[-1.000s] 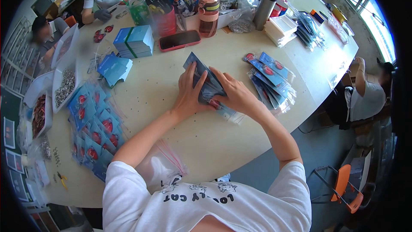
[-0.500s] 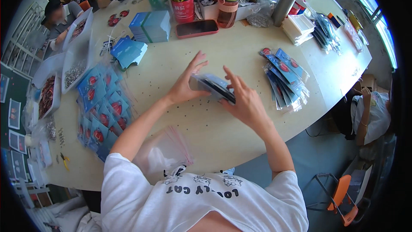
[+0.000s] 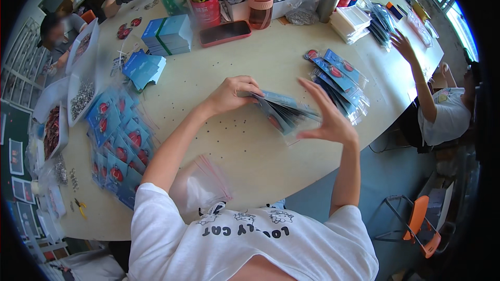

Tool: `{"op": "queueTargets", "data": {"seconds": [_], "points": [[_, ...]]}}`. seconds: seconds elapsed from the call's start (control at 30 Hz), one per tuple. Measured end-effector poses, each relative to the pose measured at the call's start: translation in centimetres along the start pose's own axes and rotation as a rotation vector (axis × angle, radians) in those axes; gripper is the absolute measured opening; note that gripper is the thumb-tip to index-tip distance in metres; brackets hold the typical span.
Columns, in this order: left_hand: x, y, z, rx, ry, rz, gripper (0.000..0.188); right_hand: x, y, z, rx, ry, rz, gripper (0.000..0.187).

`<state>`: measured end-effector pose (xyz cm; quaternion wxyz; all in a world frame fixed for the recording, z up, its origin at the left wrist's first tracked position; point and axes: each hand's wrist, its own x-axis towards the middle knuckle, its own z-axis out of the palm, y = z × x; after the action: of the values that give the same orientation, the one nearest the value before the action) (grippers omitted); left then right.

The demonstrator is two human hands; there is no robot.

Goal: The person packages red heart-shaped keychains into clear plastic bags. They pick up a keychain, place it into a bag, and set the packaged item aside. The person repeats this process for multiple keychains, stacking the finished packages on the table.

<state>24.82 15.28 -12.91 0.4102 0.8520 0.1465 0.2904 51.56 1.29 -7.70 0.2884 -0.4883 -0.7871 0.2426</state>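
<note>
My left hand (image 3: 233, 94) is closed on one end of a stack of blue cards in clear plastic bags (image 3: 284, 110). The stack's other end fans out above the table. My right hand (image 3: 333, 120) hovers beside that loose end, thumb and fingers spread and slightly blurred. To the right of the stack lies an overlapping pile of bagged blue cards with red pieces (image 3: 337, 73). A larger pile of similar bagged cards (image 3: 117, 148) covers the left side of the table. Clear bags with pink-edged tops (image 3: 200, 182) lie close to my body.
Along the back are a banded block of blue cards (image 3: 167, 34), loose blue cards (image 3: 143, 68), a phone (image 3: 225, 34), a bottle (image 3: 260, 5) and a red scissors holder (image 3: 206, 11). Trays of small parts (image 3: 82, 95) line the left. A person at right raises a hand (image 3: 405, 47).
My right hand has come off the stack and opened to the right. The stack, kept in my left hand, has fanned out. At right, the other person's arm has risen toward the table.
</note>
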Motion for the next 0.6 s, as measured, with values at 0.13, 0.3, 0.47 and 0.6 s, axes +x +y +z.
{"op": "queueTargets", "data": {"seconds": [0.13, 0.3, 0.47, 0.6], "points": [[0.3, -1.2, 0.1, 0.017, 0.03, 0.054, 0.03, -4.3, 3.0, 2.1, 0.225, 0.135, -0.042, 0.127], [1.0, -2.0, 1.6, 0.009, 0.133, 0.122, 0.043, -3.5, 3.4, 7.2, 0.403, 0.463, 0.239, 0.119], [0.3, -4.8, 1.3, -0.489, 0.193, -0.033, 0.092, -1.5, 2.9, 6.3, 0.582, 0.307, 0.203, 0.084], [0.9, -4.2, 1.4, -0.744, 0.147, -0.075, 0.116, -1.2, 5.1, 6.6, 0.798, 0.362, 0.335, 0.058]]}}
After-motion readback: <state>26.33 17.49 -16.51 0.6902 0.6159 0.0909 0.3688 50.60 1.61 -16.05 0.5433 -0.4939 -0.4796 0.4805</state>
